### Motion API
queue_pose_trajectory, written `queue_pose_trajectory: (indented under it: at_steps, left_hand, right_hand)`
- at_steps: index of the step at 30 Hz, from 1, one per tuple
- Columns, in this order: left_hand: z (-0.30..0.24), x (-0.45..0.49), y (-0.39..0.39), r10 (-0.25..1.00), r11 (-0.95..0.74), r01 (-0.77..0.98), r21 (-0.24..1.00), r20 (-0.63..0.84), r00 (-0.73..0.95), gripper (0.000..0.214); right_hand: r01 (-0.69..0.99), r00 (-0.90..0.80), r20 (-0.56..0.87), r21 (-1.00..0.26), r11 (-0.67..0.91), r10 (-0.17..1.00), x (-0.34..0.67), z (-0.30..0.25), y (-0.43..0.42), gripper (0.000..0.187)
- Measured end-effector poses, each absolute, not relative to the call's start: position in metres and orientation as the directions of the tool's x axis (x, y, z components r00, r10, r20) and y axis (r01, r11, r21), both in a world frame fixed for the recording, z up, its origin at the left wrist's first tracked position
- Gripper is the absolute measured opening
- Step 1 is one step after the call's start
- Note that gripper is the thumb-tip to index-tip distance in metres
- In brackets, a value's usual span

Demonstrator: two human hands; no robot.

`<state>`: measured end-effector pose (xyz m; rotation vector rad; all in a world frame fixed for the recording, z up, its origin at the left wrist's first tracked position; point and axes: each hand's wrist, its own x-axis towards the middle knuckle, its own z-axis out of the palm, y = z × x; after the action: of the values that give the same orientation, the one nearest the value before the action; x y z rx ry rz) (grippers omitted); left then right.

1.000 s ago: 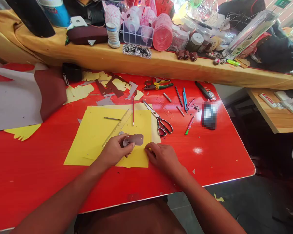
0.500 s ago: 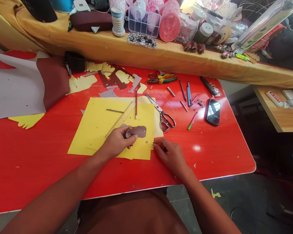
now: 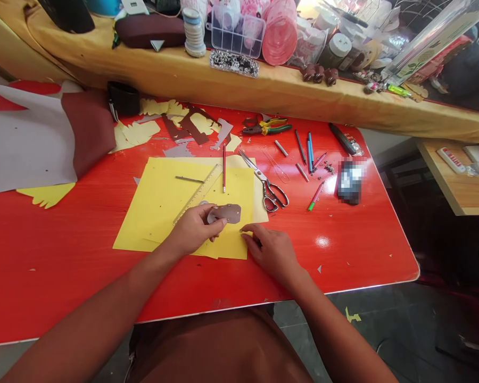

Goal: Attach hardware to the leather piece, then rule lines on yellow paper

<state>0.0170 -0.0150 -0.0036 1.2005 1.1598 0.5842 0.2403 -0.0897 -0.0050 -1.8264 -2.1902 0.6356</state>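
My left hand [image 3: 193,230] is closed on a small brown leather piece [image 3: 229,214] with clipped corners and small holes, held just over the yellow sheets [image 3: 135,223]. To its right, my right hand [image 3: 270,247] has its thumb and forefinger pinched at a small metal ring [image 3: 240,231] near the sheets' right edge. On the sheets lie a clear ruler [image 3: 197,194], a red pencil [image 3: 224,169] and a thin dark rod [image 3: 189,179]. Scissors [image 3: 266,183] rest along the right side of the sheets, blades pointing away from me.
Pliers [image 3: 267,126], pens [image 3: 310,149] and a blurred phone [image 3: 349,182] lie at the back right of the red table [image 3: 359,250]. Leather and paper scraps [image 3: 195,125] spread at the back. A large grey-and-brown sheet [image 3: 32,141] covers the left. Above runs a crowded shelf [image 3: 163,72].
My right hand has moved left from the sheets' edge, and its fingertips have come to the small metal ring. My left hand keeps the leather piece in about the same place.
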Motion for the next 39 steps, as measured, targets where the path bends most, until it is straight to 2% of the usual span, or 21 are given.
queue_pose_trajectory:
  at_steps: [8, 14, 19, 22, 25, 27, 32, 39]
  left_hand:
    - [-0.006, 0.016, -0.015, 0.849, 0.327, 0.175, 0.929, -0.37, 0.376, 0.03]
    - [-0.008, 0.015, -0.016, 0.85, 0.327, 0.166, 0.93, -0.366, 0.379, 0.026]
    - [-0.007, 0.016, -0.016, 0.858, 0.326, 0.178, 0.929, -0.369, 0.357, 0.023]
    - [-0.006, 0.017, -0.016, 0.86, 0.34, 0.183, 0.923, -0.383, 0.338, 0.025]
    - [-0.004, 0.019, -0.017, 0.864, 0.347, 0.178, 0.921, -0.388, 0.321, 0.026]
    - [-0.005, 0.02, -0.017, 0.867, 0.347, 0.176, 0.921, -0.387, 0.313, 0.026]
    - [-0.008, 0.021, -0.018, 0.873, 0.331, 0.198, 0.922, -0.379, 0.305, 0.025]
    - [-0.009, 0.021, -0.018, 0.881, 0.316, 0.202, 0.927, -0.366, 0.301, 0.025]
  right_hand:
    - [0.915, -0.206, -0.153, -0.379, 0.136, 0.966, 0.237, -0.003, -0.085, 0.021]
    - [0.921, -0.197, -0.16, -0.369, 0.126, 0.967, 0.234, -0.003, -0.083, 0.02]
    - [0.881, -0.148, -0.112, -0.467, 0.08, 0.983, 0.234, -0.002, -0.082, 0.022]
    - [0.792, -0.077, -0.13, -0.611, -0.019, 0.989, 0.235, 0.0, -0.081, 0.023]
    - [0.611, -0.019, -0.199, -0.778, -0.146, 0.98, 0.234, 0.002, -0.079, 0.026]
    - [0.492, -0.007, -0.245, -0.845, -0.21, 0.969, 0.232, 0.003, -0.078, 0.029]
    - [0.289, -0.032, -0.364, -0.895, -0.34, 0.931, 0.224, 0.005, -0.077, 0.036]
    - [0.123, -0.053, -0.439, -0.894, -0.43, 0.897, 0.215, 0.009, -0.076, 0.039]
